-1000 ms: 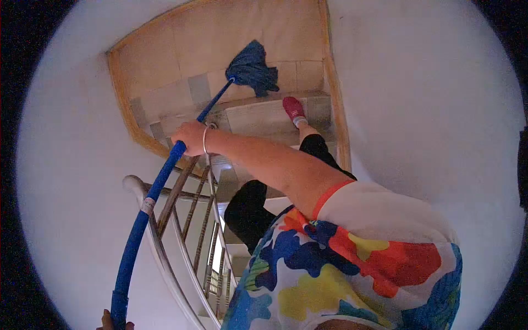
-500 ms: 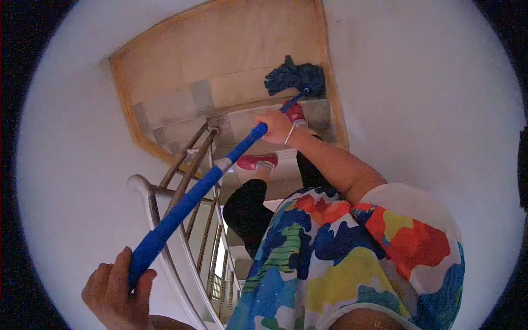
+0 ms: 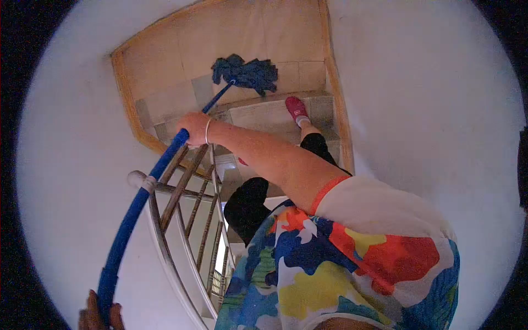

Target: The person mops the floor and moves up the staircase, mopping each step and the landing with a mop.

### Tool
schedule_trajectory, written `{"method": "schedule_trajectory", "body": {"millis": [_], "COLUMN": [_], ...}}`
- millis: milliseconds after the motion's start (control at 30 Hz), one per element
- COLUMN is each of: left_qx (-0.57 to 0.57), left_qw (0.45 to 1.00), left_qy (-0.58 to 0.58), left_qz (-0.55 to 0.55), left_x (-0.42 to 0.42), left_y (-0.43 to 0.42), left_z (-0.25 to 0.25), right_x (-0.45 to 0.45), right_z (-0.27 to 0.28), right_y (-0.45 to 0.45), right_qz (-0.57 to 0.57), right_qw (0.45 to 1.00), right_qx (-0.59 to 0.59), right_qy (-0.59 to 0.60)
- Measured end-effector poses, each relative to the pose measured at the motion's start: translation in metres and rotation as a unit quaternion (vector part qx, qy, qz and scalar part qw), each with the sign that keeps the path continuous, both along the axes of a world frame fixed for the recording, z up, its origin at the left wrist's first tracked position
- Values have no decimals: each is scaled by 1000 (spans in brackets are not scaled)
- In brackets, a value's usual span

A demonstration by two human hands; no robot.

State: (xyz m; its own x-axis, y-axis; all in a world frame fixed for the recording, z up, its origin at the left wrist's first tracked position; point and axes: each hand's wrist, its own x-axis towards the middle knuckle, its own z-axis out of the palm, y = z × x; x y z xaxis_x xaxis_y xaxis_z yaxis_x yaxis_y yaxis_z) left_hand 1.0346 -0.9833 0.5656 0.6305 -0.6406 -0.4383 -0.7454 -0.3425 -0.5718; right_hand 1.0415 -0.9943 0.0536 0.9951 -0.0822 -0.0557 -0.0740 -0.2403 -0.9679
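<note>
Stairs (image 3: 261,117); right hand (image 3: 194,127) closed round mop handle (image 3: 131,220).

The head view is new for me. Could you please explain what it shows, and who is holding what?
There is no robot: a person works with bare hands, and the camera on their head looks forward and down. The right hand grips the blue mop handle partway along; the left hand, partly out of view, holds it lower. The dark mop head lies on the tiled floor, near a red shoe. The handle crosses in front of a stair railing.
</note>
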Motion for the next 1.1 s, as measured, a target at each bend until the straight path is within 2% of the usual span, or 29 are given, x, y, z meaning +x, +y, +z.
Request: {"method": "schedule_trajectory", "body": {"millis": [67, 167, 200, 267, 300, 367, 433, 567, 633, 667, 733, 767, 833, 867, 900, 933, 967, 1033, 1100], "left_qx": [-57, -46, -46, -119, -121, -108, -191, -117, -35, 49, 26, 24, 81, 36, 29, 16, 7, -53, -74], "left_qw": [998, 997, 997, 976, 976, 972, 958, 974, 974, 977, 941, 940, 834, 834, 833, 781, 717, 674, 643], "left_qy": [15, 67, 66, 114, 114, 201, 206, 181, 190, 171, 237, 240, 306, 385, 387, 376, 357, 395, 405], "left_qz": [5, 1, -3, -140, -140, 57, 64, 71, 114, 114, 238, 242, 453, 394, 394, 498, 599, 622, 646], "left_x": [5, 6, 13, 12, 13, 19, 10, 6, -1, -11, -24, -24, -25, -26, -34, -40, -55, -115, -170], "left_y": [-11, -26, -14, 15, 23, 20, 18, 55, 105, 128, 157, 159, 158, 189, 212, 235, 260, 345, 380], "left_z": [-1, 2, 1, -18, -25, -53, -94, -98, -97, -91, -81, -84, -90, -104, -112, -115, -120, -148, -166], "right_x": [-8, -59, -75, -123, -142, -168, -186, -186, -186, -192, -200, -200, -201, -202, -202, -201, -213, -241, -273], "right_z": [8, 20, 7, -4, -6, -15, -23, -41, -45, -40, -30, -26, -21, -22, -21, -26, -34, -50, -79], "right_y": [-19, -56, -56, -74, -84, -104, -112, -73, -46, -29, -5, 6, 18, 20, 22, 27, 33, 44, 66], "right_qz": [8, -5, -18, -26, -17, -7, -12, -2, 3, 30, 61, 81, 109, 135, 158, 220, 220, 298, 306], "right_qw": [999, 997, 997, 996, 995, 988, 984, 978, 975, 980, 983, 980, 975, 969, 960, 937, 936, 931, 934], "right_qx": [-36, -64, -75, -78, -84, -101, -114, -154, -167, -151, -137, -145, -156, -152, -149, -213, -218, -180, -175], "right_qy": [14, 36, 20, 15, 56, 114, 134, 139, 143, 125, 109, 111, 112, 143, 174, 168, 168, 112, 55]}}
